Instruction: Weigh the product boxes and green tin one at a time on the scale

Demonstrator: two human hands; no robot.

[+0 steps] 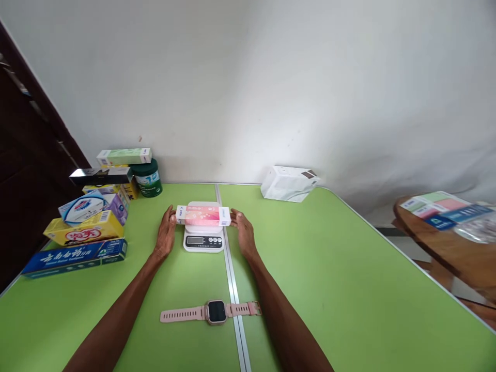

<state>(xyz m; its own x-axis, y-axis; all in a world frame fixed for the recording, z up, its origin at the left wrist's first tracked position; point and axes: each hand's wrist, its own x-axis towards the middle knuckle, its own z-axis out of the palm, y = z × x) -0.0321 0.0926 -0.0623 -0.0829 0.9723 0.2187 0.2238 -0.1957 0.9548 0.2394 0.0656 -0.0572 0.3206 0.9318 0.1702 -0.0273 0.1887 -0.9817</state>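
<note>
A long pink-and-white carton [203, 216] lies crosswise on the platform of a white digital kitchen scale [204, 244]. My left hand [166, 232] grips the carton's left end, with thumb and fingers against it. At the opposite end, the fingers of my right hand [242, 230] touch the carton, so it is held between both hands. The scale's buttons and small display face me; no reading can be made out. Nearer to me, a smartwatch [216, 312] with a pink strap lies stretched out flat between my forearms.
At the left stand a blue toothpaste box [75, 259], a yellow box [83, 230], a black box [101, 175], a green carton [124, 156] and a dark green tub [148, 178]. A white box [290, 184] sits by the wall. A wooden stool [437, 248] holds packaging at right.
</note>
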